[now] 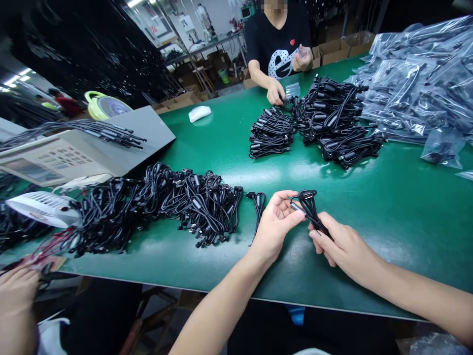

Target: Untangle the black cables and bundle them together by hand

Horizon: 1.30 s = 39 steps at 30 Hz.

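A folded black cable [309, 203] with a connector at its upper end is held between my two hands above the green table. My right hand [334, 239] is closed around the lower part of the bundle. With thumb and fingertips, my left hand [279, 217] pinches a thicker grey-black section at the cable's left side. Just left of that hand, a single bundled black cable [258, 204] lies on the table. Further left spreads a large heap of similar black cables [207, 202].
Across the green table [221, 148], a co-worker [279, 39] handles a small clear bag near more cable bundles [328, 113]. Bagged cables [417, 84] are piled at the right. A white fan [44, 207] and a grey machine [74, 153] stand left. Another person's hand [18, 286] shows lower left.
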Motion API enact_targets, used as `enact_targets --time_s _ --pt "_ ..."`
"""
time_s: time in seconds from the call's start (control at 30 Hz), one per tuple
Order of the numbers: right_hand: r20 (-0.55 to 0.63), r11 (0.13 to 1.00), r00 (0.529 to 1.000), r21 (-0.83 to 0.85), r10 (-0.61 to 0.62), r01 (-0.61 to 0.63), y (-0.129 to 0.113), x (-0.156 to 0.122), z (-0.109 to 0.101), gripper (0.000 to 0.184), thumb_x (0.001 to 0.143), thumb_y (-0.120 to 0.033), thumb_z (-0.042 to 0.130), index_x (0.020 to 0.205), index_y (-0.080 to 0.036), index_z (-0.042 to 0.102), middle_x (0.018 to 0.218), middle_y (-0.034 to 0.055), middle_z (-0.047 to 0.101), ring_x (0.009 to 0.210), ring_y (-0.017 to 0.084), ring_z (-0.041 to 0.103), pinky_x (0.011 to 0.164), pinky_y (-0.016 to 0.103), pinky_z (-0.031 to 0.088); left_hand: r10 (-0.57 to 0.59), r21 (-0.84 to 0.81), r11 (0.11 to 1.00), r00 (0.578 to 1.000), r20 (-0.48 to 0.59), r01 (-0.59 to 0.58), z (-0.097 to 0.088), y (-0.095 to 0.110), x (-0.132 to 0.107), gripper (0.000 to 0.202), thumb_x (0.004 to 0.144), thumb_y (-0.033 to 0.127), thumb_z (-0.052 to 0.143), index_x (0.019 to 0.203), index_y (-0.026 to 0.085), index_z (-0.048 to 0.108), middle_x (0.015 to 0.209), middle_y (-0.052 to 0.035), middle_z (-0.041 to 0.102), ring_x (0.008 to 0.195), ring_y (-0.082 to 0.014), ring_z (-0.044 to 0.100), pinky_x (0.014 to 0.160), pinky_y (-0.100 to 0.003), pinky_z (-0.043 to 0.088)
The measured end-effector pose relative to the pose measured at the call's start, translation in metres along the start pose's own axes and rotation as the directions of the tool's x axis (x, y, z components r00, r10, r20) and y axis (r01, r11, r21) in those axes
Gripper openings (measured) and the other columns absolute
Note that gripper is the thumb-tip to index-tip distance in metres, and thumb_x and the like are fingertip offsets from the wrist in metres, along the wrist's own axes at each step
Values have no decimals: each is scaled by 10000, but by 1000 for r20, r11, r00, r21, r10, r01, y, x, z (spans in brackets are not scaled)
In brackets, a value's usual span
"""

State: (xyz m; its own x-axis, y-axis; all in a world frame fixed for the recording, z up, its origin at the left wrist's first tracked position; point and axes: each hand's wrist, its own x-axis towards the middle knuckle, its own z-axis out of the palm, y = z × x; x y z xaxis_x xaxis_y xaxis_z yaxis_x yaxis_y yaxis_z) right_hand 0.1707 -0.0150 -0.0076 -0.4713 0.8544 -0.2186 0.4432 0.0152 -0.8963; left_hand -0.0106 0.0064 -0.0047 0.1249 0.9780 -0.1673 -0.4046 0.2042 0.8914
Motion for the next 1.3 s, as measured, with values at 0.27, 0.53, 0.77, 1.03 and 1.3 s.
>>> enact_targets --time_s 0.27,0.53,0.77,1.03,1.3 --pt "74 965 997 261 5 -24 -5 9 -6 214 958 -426 556 997 -216 534 850 8 648 786 183 651 744 330 498 -38 43 998 997 72 35 0 2 1 417 735 237 839 1080 192 609 938 -20 685 824 -116 640 799 -251 516" --pt "142 699 988 701 56 -140 -14 19 -25 283 889 -334 707 1088 -182 575 812 6 649 732 142 630 721 291 535 30 188 980 983 183 -65 -3 -5 -1 393 814 257 779 1174 224 623 1061 -32 669 929 -121 647 859 -240 522" --pt "-285 500 956 840 74 211 -31 16 -45 65 967 -262 611 957 -223 560 787 -39 565 683 100 579 812 289 550 -338 291 928 856 392 234 11 -11 -14 386 795 287 798 1121 164 633 1021 -70 696 841 -132 673 773 -257 535" --pt "-349 377 935 877 71 299 -27 13 -39 128 998 -233 518 898 -230 596 758 -43 503 623 88 492 941 346 505 -449 284 886 834 322 367 29 -18 -24 322 792 351 791 985 122 674 785 -34 718 617 -88 642 623 -216 514" --pt "-352 301 919 909 179 289 -22 21 -43 264 1010 -180 417 867 -216 637 737 -26 469 604 105 468 911 332 512 -405 289 895 888 215 338 29 -12 -23 352 763 401 803 921 119 664 722 -29 720 570 -88 642 585 -210 519"
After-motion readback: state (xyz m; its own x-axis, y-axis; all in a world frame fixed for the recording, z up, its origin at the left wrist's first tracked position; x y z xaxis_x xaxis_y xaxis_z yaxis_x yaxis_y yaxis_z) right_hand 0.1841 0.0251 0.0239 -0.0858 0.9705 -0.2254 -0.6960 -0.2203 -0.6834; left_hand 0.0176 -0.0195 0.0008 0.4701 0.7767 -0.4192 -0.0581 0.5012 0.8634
